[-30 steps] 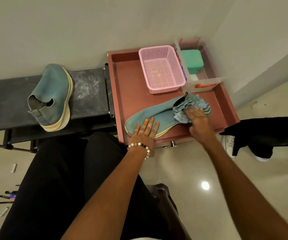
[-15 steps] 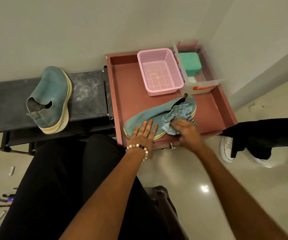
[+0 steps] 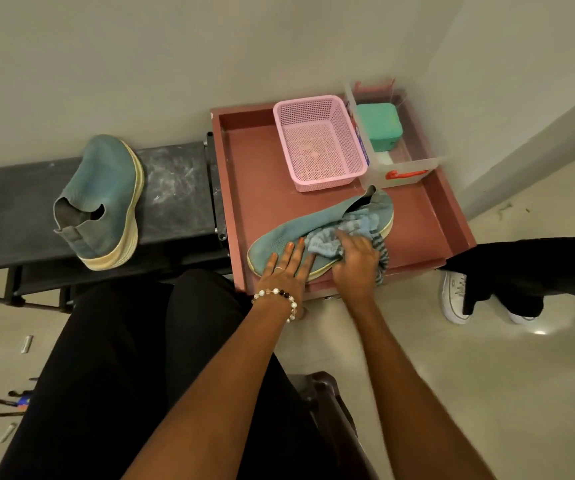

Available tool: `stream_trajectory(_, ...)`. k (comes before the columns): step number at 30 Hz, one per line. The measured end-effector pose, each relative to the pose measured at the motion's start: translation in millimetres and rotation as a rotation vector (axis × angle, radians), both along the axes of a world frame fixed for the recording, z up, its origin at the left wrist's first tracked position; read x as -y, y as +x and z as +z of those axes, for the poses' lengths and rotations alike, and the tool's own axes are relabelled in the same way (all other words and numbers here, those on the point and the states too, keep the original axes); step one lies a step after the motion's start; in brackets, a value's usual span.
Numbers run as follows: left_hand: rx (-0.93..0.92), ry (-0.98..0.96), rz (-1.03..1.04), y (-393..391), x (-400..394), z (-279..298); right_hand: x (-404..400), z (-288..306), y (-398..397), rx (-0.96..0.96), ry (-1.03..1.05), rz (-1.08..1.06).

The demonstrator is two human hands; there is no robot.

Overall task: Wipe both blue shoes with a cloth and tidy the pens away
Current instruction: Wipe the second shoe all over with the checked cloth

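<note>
**A:** Two hands on one shoe. The left hand (image 3: 287,268) lies flat with straight fingers spread over the toe end of the blue shoe (image 3: 313,233) in the tray, pinning it down and gripping nothing. The right hand (image 3: 355,263) has its fingers curled over a bunched blue striped cloth (image 3: 344,233), pressing it on the middle of that same shoe. Both forearms reach out from the bottom of the view, and there's a bead bracelet (image 3: 279,296) on the left wrist.

**B:** Any brand or writing on the shoes?

**A:** Nothing I can read. There's some print along the side of the clear box, way too small to make out.

**B:** What's in the containers?

**A:** The reddish tray (image 3: 431,216) holds the shoe, a pink mesh basket (image 3: 317,140) with nothing visible in it, and just beside that a clear plastic box (image 3: 403,168) with a green case (image 3: 379,124) inside and a red latch on the front.

**B:** And the rest of the task stuff?

**A:** The second blue shoe (image 3: 106,199) sits on the dark bench (image 3: 175,188) left of the tray, well apart from the hands. The pens (image 3: 10,403) lie on the floor at lower left, beside the person's black-clad leg.
</note>
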State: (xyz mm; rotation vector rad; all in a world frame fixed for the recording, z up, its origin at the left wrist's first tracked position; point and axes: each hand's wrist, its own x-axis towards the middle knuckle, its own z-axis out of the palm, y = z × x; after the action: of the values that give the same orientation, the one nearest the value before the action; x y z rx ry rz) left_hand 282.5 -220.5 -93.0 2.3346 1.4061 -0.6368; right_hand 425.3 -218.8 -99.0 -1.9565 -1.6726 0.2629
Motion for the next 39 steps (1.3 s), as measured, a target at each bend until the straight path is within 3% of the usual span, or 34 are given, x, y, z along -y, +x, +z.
stream_trajectory(2,-0.014,0.01,-0.018,1,-2,-1,7,5,30,0.08,-0.041,0.18)
stream_trajectory(4,0.008,0.012,-0.005,1,-3,-1,-3,18,52,0.016,-0.058,0.2)
stream_trajectory(6,0.028,0.018,0.006,2,-1,-1,-18,31,60,-0.215,0.051,-0.028)
stream_trajectory(8,0.035,0.024,0.014,2,-1,-2,-29,48,64,-0.487,0.244,-0.414)
stream_trajectory(10,0.034,0.018,0.017,1,-1,-1,-34,55,65,-0.526,0.282,-0.682)
stream_trajectory(11,0.034,0.015,0.018,1,-1,-2,-34,51,62,-0.457,0.197,-0.698)
stream_trajectory(16,0.028,0.019,0.024,3,-1,-5,-14,-2,31,0.193,-0.22,-0.19)
stream_trajectory(20,0.013,0.015,0.02,4,-2,-4,-15,9,44,0.241,-0.215,0.149)
stream_trajectory(24,-0.003,0.031,-0.005,3,-4,-1,-24,18,107,0.356,-0.189,0.509)
stream_trajectory(28,0.005,0.028,0.001,3,-2,-2,-37,9,122,0.44,-0.126,0.45)
stream_trajectory(33,0.017,0.013,0.019,3,-3,-3,-18,-4,37,0.126,0.026,0.055)
stream_trajectory(36,0.016,0.01,0.018,4,-2,-1,-12,-1,18,0.063,-0.014,0.069)
stream_trajectory(39,0.01,0.014,0.007,2,-2,0,-12,6,59,0.176,-0.071,0.331)
